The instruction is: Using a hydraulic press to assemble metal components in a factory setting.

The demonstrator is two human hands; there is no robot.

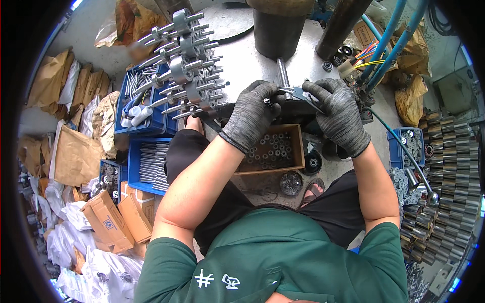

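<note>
Both my hands wear grey knit gloves and meet at the front edge of the steel press table (237, 65). The fingers of my right hand (336, 103) are closed on a flat grey metal tool (303, 94) with thin jaws; its exact kind is unclear. Its thin end reaches left to my left hand (255, 108), which is closed, with a small shiny round metal piece (268, 100) showing between its fingers. Just beyond the hands a bare metal shaft (283, 73) lies below the thick press ram (279, 33).
Rotors on shafts (184, 68) stand stacked at the left of the table. A wooden box (273, 169) of small bearings sits below my hands. Blue bins (132, 161) hold shafts at left. Blue hoses (396, 45) and coloured wires rise at right, near stacked metal cylinders (452, 177).
</note>
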